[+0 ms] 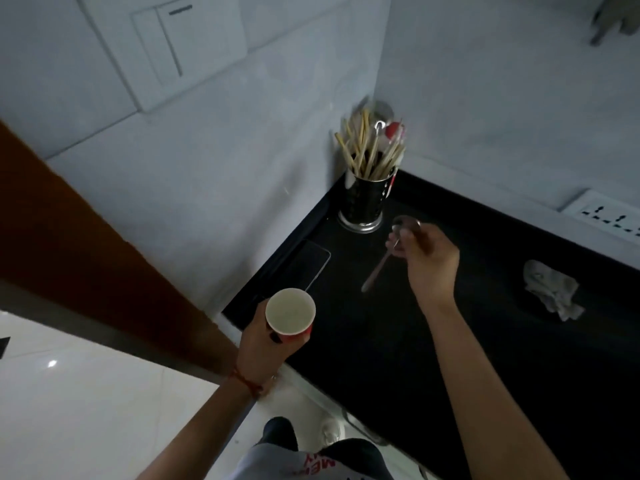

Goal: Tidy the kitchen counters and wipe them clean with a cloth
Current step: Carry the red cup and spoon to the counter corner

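Note:
My left hand [263,344] holds a red paper cup [291,311] with a white inside, upright, just off the left end of the black counter [485,358]. My right hand [427,261] is raised over the counter and grips a metal spoon [391,251]; its bowl points toward the corner and its handle slants down to the left. In the corner stands a metal utensil holder [365,199] full of chopsticks and spoons, a short way beyond the spoon. A crumpled grey cloth [550,289] lies on the counter to the right of my right hand.
A dark phone [306,263] lies flat by the left wall. A white power strip [609,214] rests along the back wall at right. A wall switch plate [173,43] is up left. A brown door frame [86,244] borders the counter's left side.

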Action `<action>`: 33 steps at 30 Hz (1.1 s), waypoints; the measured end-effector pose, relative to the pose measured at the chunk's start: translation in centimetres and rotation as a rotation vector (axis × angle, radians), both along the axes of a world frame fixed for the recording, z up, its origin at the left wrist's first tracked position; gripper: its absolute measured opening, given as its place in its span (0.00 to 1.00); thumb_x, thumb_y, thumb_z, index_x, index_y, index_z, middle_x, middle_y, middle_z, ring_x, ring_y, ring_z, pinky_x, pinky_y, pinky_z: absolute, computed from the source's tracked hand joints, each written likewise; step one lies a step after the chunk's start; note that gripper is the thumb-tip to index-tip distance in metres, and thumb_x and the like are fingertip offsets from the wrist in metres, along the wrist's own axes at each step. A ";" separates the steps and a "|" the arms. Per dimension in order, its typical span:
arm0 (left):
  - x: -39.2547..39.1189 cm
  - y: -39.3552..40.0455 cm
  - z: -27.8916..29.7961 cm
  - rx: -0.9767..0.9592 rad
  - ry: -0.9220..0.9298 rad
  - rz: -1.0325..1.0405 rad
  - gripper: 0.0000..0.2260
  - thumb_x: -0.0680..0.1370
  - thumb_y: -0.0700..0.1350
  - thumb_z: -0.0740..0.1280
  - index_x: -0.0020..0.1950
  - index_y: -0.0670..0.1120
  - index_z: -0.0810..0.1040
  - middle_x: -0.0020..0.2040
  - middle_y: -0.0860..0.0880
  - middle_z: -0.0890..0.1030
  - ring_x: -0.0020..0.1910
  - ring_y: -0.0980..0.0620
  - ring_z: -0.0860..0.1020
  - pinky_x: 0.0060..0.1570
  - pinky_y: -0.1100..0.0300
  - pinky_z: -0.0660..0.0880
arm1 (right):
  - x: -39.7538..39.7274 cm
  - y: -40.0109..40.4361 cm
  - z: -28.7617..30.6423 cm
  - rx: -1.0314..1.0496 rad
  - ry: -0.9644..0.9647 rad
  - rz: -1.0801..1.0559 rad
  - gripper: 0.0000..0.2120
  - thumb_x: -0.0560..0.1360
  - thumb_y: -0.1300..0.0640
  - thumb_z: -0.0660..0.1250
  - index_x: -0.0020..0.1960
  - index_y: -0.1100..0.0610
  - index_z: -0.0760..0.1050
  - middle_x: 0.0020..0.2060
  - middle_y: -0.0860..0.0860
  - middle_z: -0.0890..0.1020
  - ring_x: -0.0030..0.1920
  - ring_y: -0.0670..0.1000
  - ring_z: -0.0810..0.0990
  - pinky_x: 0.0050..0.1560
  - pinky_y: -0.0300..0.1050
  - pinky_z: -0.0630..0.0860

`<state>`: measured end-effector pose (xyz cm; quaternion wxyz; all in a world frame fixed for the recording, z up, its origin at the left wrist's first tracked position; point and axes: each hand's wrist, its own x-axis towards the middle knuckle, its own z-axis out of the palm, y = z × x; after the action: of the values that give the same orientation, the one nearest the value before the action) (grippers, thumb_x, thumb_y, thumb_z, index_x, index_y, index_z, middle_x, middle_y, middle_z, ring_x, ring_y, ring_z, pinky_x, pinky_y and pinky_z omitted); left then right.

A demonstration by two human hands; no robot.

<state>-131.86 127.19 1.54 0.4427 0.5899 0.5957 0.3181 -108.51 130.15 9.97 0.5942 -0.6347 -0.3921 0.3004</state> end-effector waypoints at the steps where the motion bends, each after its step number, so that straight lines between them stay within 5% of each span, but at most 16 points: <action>1: 0.4 0.3 0.0 0.005 0.002 0.007 0.33 0.55 0.57 0.74 0.56 0.54 0.66 0.46 0.61 0.75 0.48 0.57 0.76 0.43 0.78 0.68 | 0.5 1.4 0.7 0.037 -0.036 -0.007 0.09 0.76 0.63 0.63 0.45 0.50 0.76 0.41 0.51 0.82 0.45 0.53 0.84 0.49 0.49 0.81; 4: 1.2 1.2 0.0 0.016 0.001 0.030 0.30 0.54 0.60 0.71 0.53 0.61 0.64 0.47 0.65 0.73 0.45 0.68 0.76 0.42 0.82 0.69 | 1.9 5.5 2.6 0.127 -0.102 -0.057 0.10 0.76 0.61 0.64 0.42 0.46 0.74 0.38 0.50 0.82 0.43 0.54 0.83 0.49 0.54 0.81; 7: 1.6 2.3 -0.2 -0.013 -0.014 0.017 0.30 0.57 0.51 0.78 0.51 0.63 0.66 0.49 0.64 0.75 0.48 0.75 0.74 0.44 0.82 0.69 | 2.7 9.1 4.0 0.176 -0.111 -0.123 0.11 0.75 0.60 0.64 0.39 0.45 0.74 0.36 0.49 0.81 0.42 0.55 0.82 0.49 0.58 0.80; 14: 2.1 5.5 -1.4 -0.071 -0.044 -0.023 0.30 0.59 0.46 0.79 0.53 0.61 0.68 0.52 0.60 0.77 0.50 0.74 0.75 0.46 0.79 0.72 | 3.3 15.1 5.1 0.262 -0.116 -0.190 0.09 0.74 0.59 0.64 0.41 0.45 0.74 0.37 0.47 0.81 0.43 0.56 0.83 0.47 0.57 0.81; 19: 2.3 7.2 -1.4 -0.028 -0.041 -0.049 0.30 0.61 0.40 0.79 0.53 0.61 0.68 0.53 0.62 0.75 0.53 0.74 0.74 0.48 0.80 0.70 | 3.0 18.0 2.5 0.150 -0.174 -0.163 0.07 0.76 0.62 0.63 0.50 0.61 0.78 0.37 0.50 0.80 0.38 0.47 0.79 0.44 0.42 0.79; 23: 2.5 7.8 -1.3 -0.055 -0.070 -0.049 0.29 0.57 0.52 0.76 0.54 0.61 0.68 0.53 0.61 0.76 0.53 0.72 0.74 0.48 0.80 0.71 | 2.8 18.3 -0.2 -0.030 -0.293 -0.078 0.09 0.76 0.61 0.62 0.53 0.63 0.77 0.38 0.48 0.78 0.35 0.38 0.74 0.35 0.24 0.71; 26: 2.7 8.1 -1.6 -0.072 -0.071 -0.046 0.30 0.56 0.54 0.75 0.55 0.60 0.69 0.53 0.61 0.76 0.53 0.71 0.74 0.48 0.79 0.71 | 2.9 17.8 -1.6 -0.117 -0.337 -0.061 0.10 0.76 0.62 0.62 0.55 0.64 0.77 0.40 0.51 0.79 0.34 0.37 0.73 0.34 0.19 0.69; 29: 3.1 8.4 -1.8 -0.073 -0.056 -0.064 0.30 0.60 0.45 0.79 0.54 0.61 0.68 0.54 0.59 0.76 0.54 0.71 0.75 0.48 0.79 0.71 | 3.3 17.1 -1.9 -0.144 -0.383 -0.038 0.10 0.76 0.62 0.63 0.55 0.63 0.77 0.44 0.54 0.81 0.36 0.37 0.74 0.36 0.18 0.69; 33: 4.3 9.0 -2.1 -0.076 -0.054 -0.095 0.30 0.62 0.38 0.78 0.53 0.61 0.68 0.53 0.60 0.76 0.53 0.72 0.74 0.47 0.78 0.72 | 4.4 14.8 -2.4 -0.030 -0.396 -0.054 0.14 0.74 0.64 0.66 0.59 0.61 0.76 0.52 0.52 0.81 0.49 0.42 0.78 0.48 0.21 0.71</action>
<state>-127.61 136.17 -0.61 0.4955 0.5913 0.5665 0.2895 -104.14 144.93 7.59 0.5036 -0.7006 -0.4797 0.1595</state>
